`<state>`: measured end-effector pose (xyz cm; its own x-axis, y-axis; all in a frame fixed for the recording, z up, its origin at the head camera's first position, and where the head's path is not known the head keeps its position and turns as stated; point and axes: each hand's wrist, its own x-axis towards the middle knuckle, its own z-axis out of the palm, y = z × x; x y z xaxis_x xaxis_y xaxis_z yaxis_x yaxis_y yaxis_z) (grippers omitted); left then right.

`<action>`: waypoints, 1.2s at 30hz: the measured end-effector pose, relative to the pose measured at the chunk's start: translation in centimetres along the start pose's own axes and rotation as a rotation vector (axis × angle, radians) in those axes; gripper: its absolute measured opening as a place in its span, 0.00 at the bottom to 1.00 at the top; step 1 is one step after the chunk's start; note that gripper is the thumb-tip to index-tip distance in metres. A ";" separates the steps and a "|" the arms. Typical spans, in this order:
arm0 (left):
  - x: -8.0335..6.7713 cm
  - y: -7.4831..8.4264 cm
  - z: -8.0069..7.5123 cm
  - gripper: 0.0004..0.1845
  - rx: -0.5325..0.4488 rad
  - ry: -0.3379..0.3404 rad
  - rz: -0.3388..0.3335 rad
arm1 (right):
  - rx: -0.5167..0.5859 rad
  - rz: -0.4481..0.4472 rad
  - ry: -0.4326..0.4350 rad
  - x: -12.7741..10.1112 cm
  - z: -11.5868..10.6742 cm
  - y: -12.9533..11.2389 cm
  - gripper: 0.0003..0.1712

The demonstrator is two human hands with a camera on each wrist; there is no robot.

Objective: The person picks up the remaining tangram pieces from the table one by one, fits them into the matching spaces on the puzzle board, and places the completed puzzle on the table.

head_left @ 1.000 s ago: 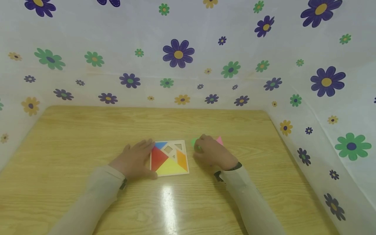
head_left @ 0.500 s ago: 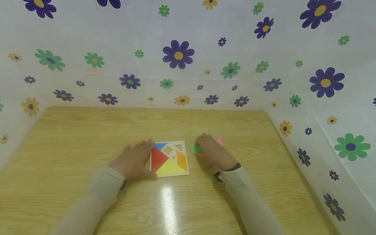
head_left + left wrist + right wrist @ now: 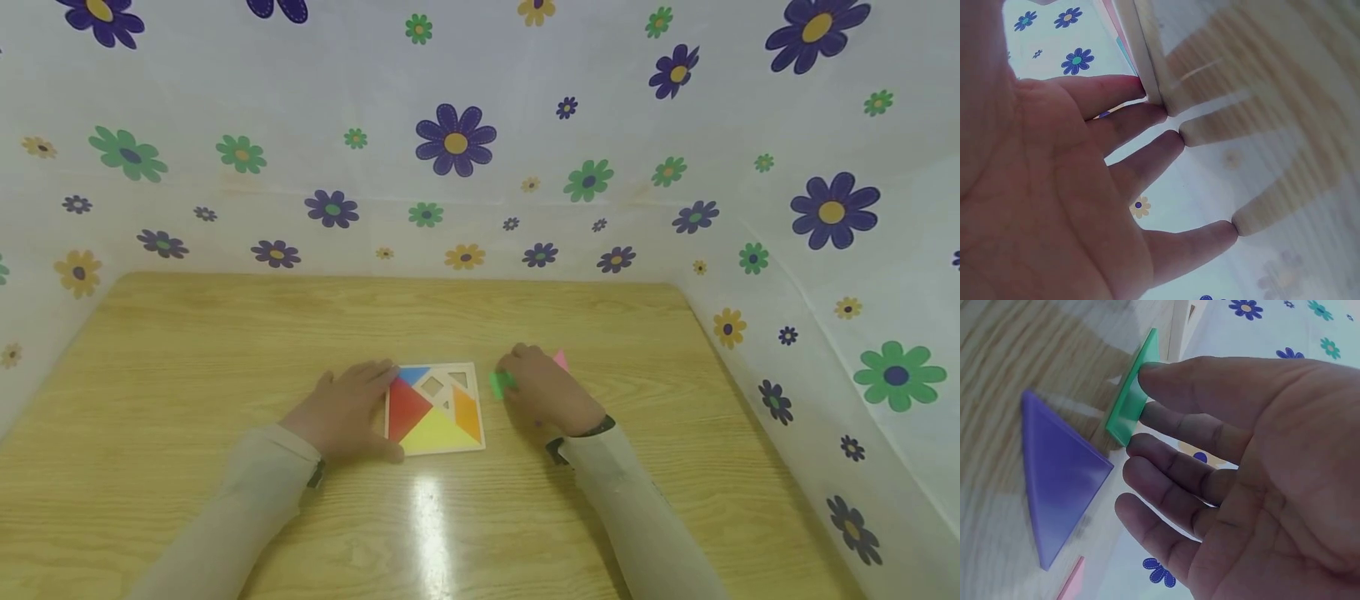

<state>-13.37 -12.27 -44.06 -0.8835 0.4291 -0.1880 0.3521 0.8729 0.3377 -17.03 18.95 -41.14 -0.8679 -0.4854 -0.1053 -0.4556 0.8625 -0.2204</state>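
Observation:
My right hand (image 3: 543, 387) pinches a flat green tangram piece (image 3: 1130, 400) between thumb and forefinger, tilted off the table in the right wrist view. Under that hand lies a purple triangle (image 3: 1060, 481), mostly hidden in the head view. A pink piece (image 3: 561, 360) shows just behind the hand. My left hand (image 3: 345, 412) rests along the left side of the square tangram board (image 3: 442, 451), its straight fingers touching the board's edge and the table. Red (image 3: 407, 408), yellow (image 3: 441, 433), orange (image 3: 467, 414) and blue (image 3: 414, 376) pieces sit in the board. Small holes show at its upper right.
The wooden table (image 3: 225, 333) carries a bright reflection in front of the board. A white flowered cloth (image 3: 360, 167) stands behind the table and along its sides.
The green piece has turned in my right fingers and shifted slightly toward me. The board has slid a touch to the right and nearer, with my left hand still beside it.

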 end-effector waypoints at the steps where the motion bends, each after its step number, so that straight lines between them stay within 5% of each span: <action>1: 0.0 0.1 0.0 0.64 -0.001 -0.001 -0.001 | -0.002 0.002 -0.003 0.0 0.0 0.0 0.14; 16: 0.0 0.2 0.0 0.64 -0.006 0.001 -0.006 | 0.050 0.071 -0.038 0.0 -0.3 0.0 0.14; 31: -0.2 0.7 -0.5 0.63 0.003 0.001 -0.002 | 0.386 0.224 -0.059 -0.2 -0.1 0.6 0.14; 36: -0.3 0.8 -0.6 0.63 0.002 0.001 0.000 | 0.409 0.227 -0.052 0.0 -0.1 0.6 0.09</action>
<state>-13.03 -11.83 -43.14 -0.8838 0.4287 -0.1873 0.3524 0.8734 0.3362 -17.35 19.48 -41.15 -0.9210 -0.3063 -0.2408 -0.1310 0.8255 -0.5490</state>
